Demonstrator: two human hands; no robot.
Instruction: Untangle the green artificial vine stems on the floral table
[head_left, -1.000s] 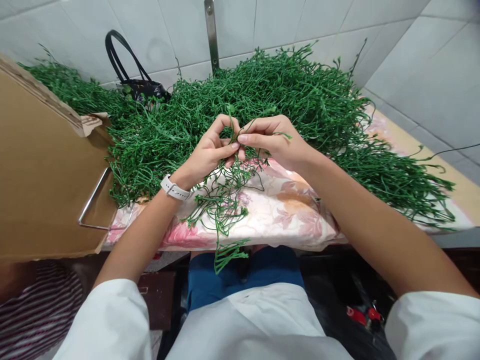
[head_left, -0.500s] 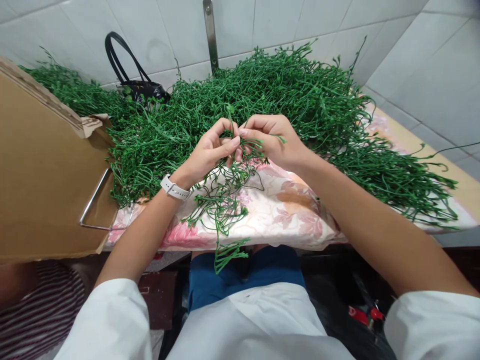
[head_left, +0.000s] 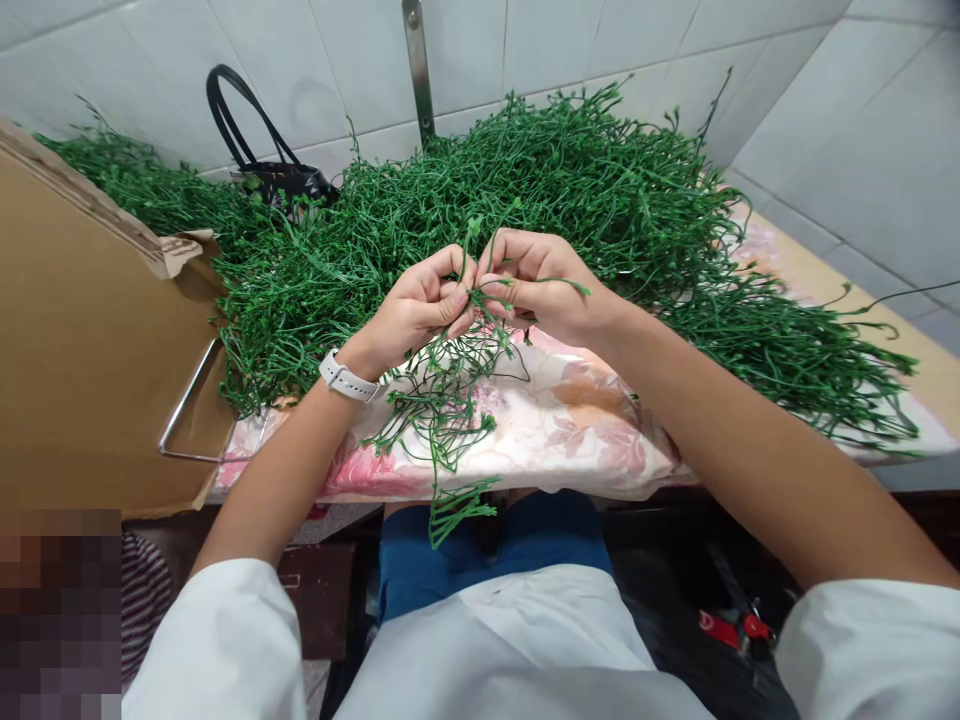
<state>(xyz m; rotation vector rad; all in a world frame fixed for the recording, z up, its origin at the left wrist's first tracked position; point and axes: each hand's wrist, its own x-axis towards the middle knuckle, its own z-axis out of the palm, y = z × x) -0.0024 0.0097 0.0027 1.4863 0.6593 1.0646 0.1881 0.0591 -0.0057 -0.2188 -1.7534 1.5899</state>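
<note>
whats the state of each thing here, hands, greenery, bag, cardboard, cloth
left hand: fingers closed, pinching a green stem, white watch on the wrist
right hand: fingers closed on the stems, close beside the left hand
hanging green strand: tangled, draped across the cloth and over its front edge
green stem pile: heaped, tangled
floral cloth: rumpled, under the stems
black handbag: upright by the tiled wall, partly behind stems
cardboard sheet: tilted, corner torn

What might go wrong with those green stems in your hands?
The stems pinched by the left hand and right hand look tangled, so a tug might snag the big pile. The loose bunch hangs past the flowered cloth's edge and could slide to the floor.
</note>
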